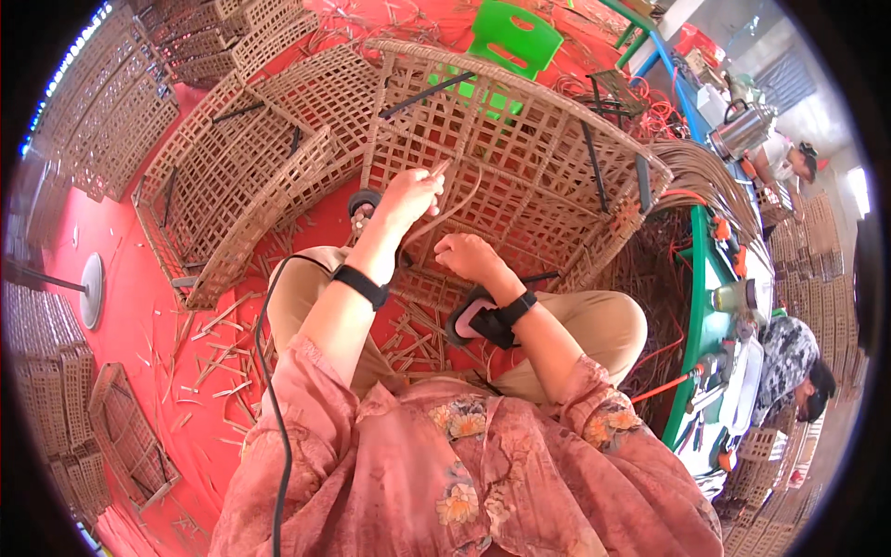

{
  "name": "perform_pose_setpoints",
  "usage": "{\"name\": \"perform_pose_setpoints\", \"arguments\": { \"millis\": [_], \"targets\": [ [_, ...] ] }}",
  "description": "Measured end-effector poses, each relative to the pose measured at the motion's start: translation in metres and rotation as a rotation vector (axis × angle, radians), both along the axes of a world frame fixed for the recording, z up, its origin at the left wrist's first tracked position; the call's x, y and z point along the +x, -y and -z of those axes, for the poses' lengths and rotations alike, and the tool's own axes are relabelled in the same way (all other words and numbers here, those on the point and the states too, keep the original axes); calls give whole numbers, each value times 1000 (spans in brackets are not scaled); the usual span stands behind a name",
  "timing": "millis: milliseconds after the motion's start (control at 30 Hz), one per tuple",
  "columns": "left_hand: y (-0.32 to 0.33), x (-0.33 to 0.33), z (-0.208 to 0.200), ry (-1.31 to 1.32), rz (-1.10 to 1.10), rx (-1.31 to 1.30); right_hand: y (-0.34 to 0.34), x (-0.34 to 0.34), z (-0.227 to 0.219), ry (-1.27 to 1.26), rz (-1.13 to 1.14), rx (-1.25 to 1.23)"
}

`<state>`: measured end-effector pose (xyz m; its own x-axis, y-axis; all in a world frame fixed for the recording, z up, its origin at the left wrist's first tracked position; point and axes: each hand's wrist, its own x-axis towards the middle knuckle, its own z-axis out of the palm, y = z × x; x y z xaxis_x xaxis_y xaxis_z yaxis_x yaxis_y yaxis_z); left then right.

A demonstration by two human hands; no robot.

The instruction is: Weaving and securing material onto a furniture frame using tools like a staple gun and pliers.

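The person sits on a red floor point(121, 306) with a large woven rattan frame point(520, 158) tilted up in front of the knees. The left hand point(408, 197) is raised against the lattice, fingers pinched tight on the end of a thin rattan strip point(452, 206). The strip curves down and to the right from that pinch toward the lower part of the frame. The right hand point(471, 257) rests lower, near the frame's bottom edge, fingers curled in a fist-like hold against the weave; whether it clamps the strip itself cannot be told. Both wrists carry black bands, and a black cable point(271, 371) runs from the left forearm down across the floral pink sleeve.

Surroundings: a second woven panel point(232, 186) lies flat to the left of the frame, touching it at the near corner. A green plastic stool point(510, 42) stands behind the frame, seen partly through the lattice. Cut rattan scraps point(213, 353) litter the floor beside the left knee. Stacked woven baskets point(46, 399) line the left edge. To the right, a green table point(701, 306) holds tools and a metal kettle point(742, 130); a bundle of loose rattan point(696, 167) lies between it and the frame. Another person point(798, 367) works beyond that table.
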<state>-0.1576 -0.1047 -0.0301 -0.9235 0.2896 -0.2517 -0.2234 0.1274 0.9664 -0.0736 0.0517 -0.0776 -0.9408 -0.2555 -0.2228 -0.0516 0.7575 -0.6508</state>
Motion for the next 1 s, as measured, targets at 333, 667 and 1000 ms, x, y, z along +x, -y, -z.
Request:
{"name": "perform_pose_setpoints", "arguments": {
  "millis": [333, 667, 1000],
  "targets": [
    [70, 80, -122, -831, 202, -846, -97, 101, -111, -390, 186, -27],
    [140, 153, -59, -797, 51, -955, -160, 221, -102, -680, 684, 281],
    [105, 163, -23, -943, -264, -730, -137, 238, -97, -732, 792, 463]
  ]
}}
